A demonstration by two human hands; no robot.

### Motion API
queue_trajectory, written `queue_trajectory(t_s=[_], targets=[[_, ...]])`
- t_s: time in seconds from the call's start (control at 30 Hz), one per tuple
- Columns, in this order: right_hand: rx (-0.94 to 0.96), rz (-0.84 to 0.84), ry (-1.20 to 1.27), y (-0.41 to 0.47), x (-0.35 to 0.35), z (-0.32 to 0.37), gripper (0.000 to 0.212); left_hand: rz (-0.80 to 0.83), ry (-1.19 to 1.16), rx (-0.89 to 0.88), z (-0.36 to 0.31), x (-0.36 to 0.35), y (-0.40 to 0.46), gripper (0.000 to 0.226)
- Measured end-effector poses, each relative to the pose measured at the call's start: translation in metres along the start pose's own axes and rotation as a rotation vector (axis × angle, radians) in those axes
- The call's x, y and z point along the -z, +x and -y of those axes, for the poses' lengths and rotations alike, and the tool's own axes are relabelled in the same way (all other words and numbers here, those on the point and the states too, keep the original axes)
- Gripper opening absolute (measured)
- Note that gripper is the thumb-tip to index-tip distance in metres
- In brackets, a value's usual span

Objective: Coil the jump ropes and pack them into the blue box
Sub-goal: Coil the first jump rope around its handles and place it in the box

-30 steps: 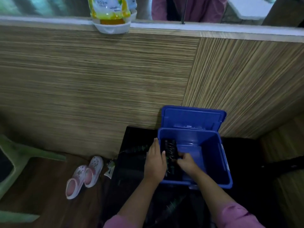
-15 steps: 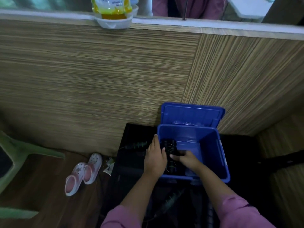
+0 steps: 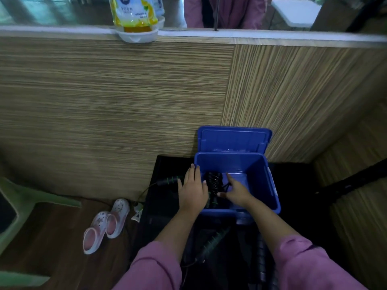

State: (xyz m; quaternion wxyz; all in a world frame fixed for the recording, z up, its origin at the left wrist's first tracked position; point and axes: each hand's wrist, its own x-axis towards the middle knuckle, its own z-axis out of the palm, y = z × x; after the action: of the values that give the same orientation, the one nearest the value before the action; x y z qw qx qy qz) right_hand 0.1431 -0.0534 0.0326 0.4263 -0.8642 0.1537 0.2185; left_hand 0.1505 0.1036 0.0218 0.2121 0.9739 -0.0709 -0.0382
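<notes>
Blue box (image 3: 259, 185) sits open on a black table (image 3: 165, 197), lid (image 3: 233, 140) propped against the wood wall. I see a coiled rope (image 3: 213, 181) lying inside the box on its left side. My left hand (image 3: 193, 190) lies flat, fingers spread, over the box's left rim, holding nothing. My right hand (image 3: 235, 190) is inside the box, open, fingertips touching the rope; I can't tell if it has hold of it. Loose rope handle (image 3: 168, 181) lies on the table just left of the box; another handle (image 3: 213, 241) lies in front. Yellow pouch (image 3: 134, 12) on the ledge reads "ROOM"; the rest is blurred. Pink clogs (image 3: 106, 225) on the floor.
</notes>
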Motion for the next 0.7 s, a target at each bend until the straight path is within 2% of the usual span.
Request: queue_trajectory(t_s=[0.2,0.37,0.6,0.7], targets=[[0.112,-0.140,-0.039,-0.029,0.017,-0.013,0.063,0.111,0.084,-0.034,-0.026,0.004,-0.011,0.059],[0.219,-0.332,-0.077,-0.058,0.032,-0.034,0.043,0.130,0.070,-0.100,-0.055,-0.007,-0.033,0.056],[0.301,-0.595,-0.117,-0.098,0.039,-0.076,0.033,0.113,0.029,-0.207,-0.083,-0.036,-0.071,0.050],[0.296,-0.664,-0.112,-0.109,0.034,-0.093,0.034,0.059,0.055,-0.287,-0.088,-0.046,-0.087,0.056]])
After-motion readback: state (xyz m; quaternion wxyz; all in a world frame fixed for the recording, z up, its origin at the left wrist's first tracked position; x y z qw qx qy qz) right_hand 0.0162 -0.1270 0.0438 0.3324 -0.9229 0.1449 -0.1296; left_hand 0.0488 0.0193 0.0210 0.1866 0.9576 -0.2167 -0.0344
